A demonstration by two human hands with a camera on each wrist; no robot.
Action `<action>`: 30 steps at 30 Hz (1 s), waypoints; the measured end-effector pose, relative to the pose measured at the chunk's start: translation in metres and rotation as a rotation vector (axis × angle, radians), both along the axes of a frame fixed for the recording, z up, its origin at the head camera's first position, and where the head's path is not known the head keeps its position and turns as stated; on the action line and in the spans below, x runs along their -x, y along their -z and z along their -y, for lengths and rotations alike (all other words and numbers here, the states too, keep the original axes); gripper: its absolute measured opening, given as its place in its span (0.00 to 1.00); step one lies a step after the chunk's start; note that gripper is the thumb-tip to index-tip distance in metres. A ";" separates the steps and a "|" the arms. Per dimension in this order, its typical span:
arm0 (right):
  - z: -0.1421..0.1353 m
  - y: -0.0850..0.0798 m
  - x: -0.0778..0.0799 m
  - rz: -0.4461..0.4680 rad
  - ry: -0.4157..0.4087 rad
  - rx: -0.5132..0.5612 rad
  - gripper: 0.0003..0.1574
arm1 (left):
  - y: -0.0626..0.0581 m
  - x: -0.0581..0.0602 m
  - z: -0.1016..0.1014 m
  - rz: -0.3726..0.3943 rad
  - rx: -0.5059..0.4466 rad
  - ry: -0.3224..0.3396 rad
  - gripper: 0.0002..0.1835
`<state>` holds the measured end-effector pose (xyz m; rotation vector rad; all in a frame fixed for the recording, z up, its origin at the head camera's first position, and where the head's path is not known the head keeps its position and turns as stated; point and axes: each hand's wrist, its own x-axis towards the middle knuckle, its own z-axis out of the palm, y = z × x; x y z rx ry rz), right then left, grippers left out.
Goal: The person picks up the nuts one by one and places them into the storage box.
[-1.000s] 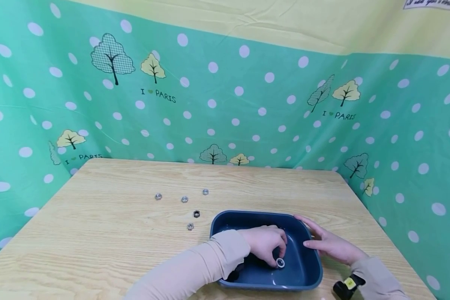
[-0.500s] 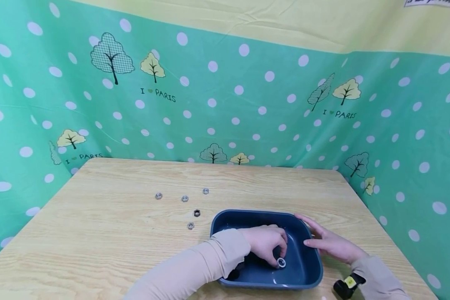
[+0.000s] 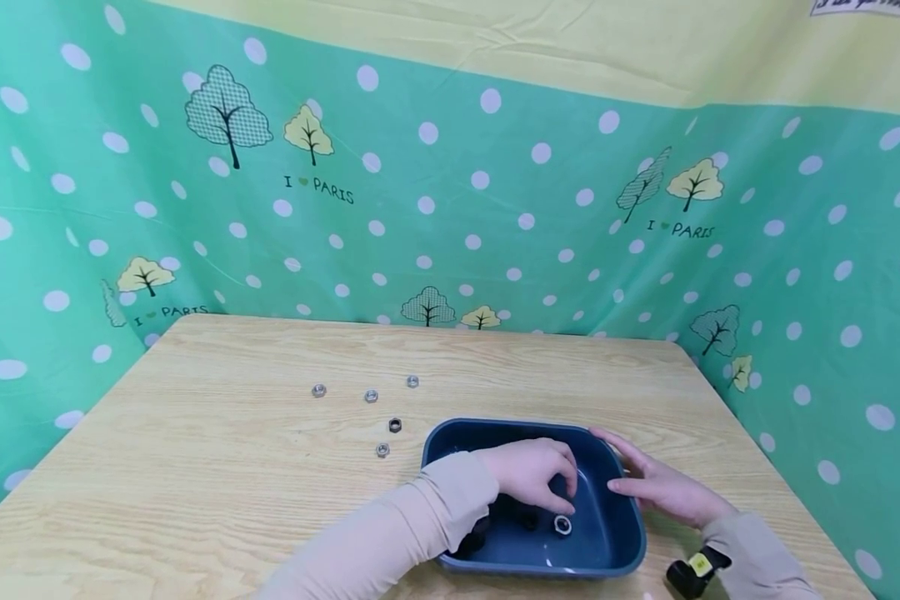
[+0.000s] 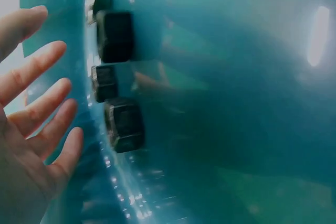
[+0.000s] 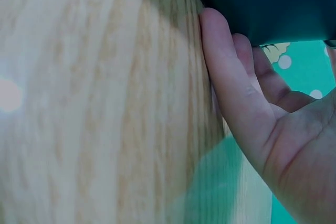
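Note:
A dark blue plastic basin (image 3: 622, 550) stands at the front of the table. Inside it my left hand (image 3: 531, 468) hovers, fingers apart and loosely bent, holding nothing. Just below its fingertips a silver-rimmed hex nut (image 3: 562, 525) lies on the basin floor, with a dark nut (image 3: 527, 521) beside it. The left wrist view shows spread fingers (image 4: 39, 106) next to several nuts, among them a large dark one (image 4: 125, 124). My right hand (image 3: 663, 487) holds the basin's right side, thumb over the rim; its fingers (image 5: 226, 61) lie along the outer wall.
Several nuts lie on the wooden table (image 3: 195, 467) left of the basin, including a black one (image 3: 395, 425) and a silver one (image 3: 318, 390). A black device with a yellow label (image 3: 697, 567) is by the right wrist. A green dotted curtain (image 3: 450, 208) hangs behind the table.
My left hand has let go of the silver-rimmed nut and lifted slightly above it, leaving the nut on the basin floor. The right hand has stayed at the rim.

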<state>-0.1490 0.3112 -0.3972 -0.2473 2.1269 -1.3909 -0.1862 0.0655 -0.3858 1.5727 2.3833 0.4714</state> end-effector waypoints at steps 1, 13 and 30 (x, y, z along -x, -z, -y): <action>0.000 0.000 0.000 0.000 0.000 0.000 0.47 | -0.001 0.000 0.000 0.003 -0.001 -0.002 0.09; -0.001 0.002 0.000 0.020 -0.022 0.065 0.46 | -0.005 0.005 0.002 0.128 0.069 -0.046 0.08; 0.003 -0.001 -0.001 -0.007 0.008 0.003 0.47 | -0.030 0.010 0.014 0.253 -0.054 -0.073 0.12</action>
